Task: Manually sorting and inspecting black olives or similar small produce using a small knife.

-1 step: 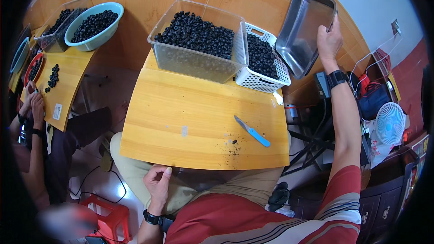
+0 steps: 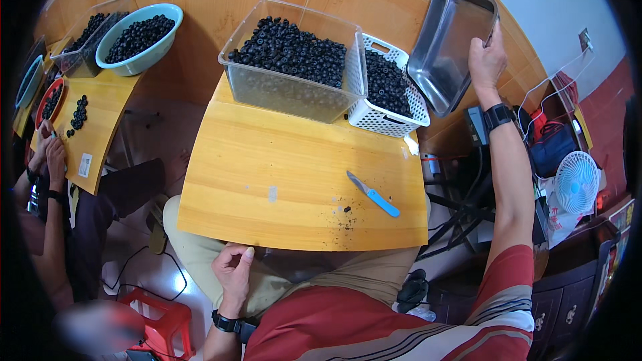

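My right hand [image 2: 487, 60] is stretched out to the far right, its fingers closed on the rim of an empty metal tray [image 2: 441, 46]. The tray is tilted up beside a white perforated basket [image 2: 381, 117] of small dark, round fruit-like pieces [image 2: 386, 83]. My left hand [image 2: 232, 272] is low by the near table edge, over my leg. Its fingers are curled toward the thumb, and what they hold, if anything, is hidden. A knife [image 2: 374, 195] with a light blue handle lies on the wooden table [image 2: 267, 160], close to dark crumbs [image 2: 344, 220].
At the table's back stands a clear bin [image 2: 287, 97] full of the dark pieces. To the left, another person's hands [image 2: 52, 147] work at a second table [image 2: 107, 103] holding a pale green bowl [image 2: 150, 50]. A red stool [image 2: 167, 327] and blue fan [image 2: 577, 184] flank me.
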The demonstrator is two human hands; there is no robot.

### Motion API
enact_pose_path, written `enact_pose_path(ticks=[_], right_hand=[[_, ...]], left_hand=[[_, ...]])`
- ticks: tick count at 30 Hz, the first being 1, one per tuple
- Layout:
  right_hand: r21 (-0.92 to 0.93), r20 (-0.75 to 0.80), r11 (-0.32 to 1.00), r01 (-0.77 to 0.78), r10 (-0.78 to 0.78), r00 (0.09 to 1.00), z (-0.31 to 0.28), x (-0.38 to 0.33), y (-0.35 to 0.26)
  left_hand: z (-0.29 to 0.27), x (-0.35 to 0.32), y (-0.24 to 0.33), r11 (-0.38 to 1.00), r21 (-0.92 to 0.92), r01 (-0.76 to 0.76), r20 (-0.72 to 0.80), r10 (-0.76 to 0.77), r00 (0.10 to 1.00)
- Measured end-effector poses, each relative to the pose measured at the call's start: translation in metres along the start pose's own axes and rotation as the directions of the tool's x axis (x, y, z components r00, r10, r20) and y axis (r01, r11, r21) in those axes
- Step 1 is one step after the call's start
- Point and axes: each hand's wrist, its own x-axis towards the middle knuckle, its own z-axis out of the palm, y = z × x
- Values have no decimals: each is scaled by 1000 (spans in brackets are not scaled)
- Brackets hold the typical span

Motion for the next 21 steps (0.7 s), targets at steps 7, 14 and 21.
enact_pose_path(ticks=[7, 14, 21], right_hand=[[168, -111, 986, 5, 14, 994, -8, 2, 13], [396, -87, 909, -128, 175, 981, -45, -4, 19], [643, 24, 717, -269, 333, 943, -67, -14, 19]], left_hand=[[-1, 0, -6, 999, -2, -49, 5, 49, 999], [-2, -3, -1, 999, -3, -32, -8, 32, 999], [2, -3, 5, 994, 46, -101, 28, 100, 995]])
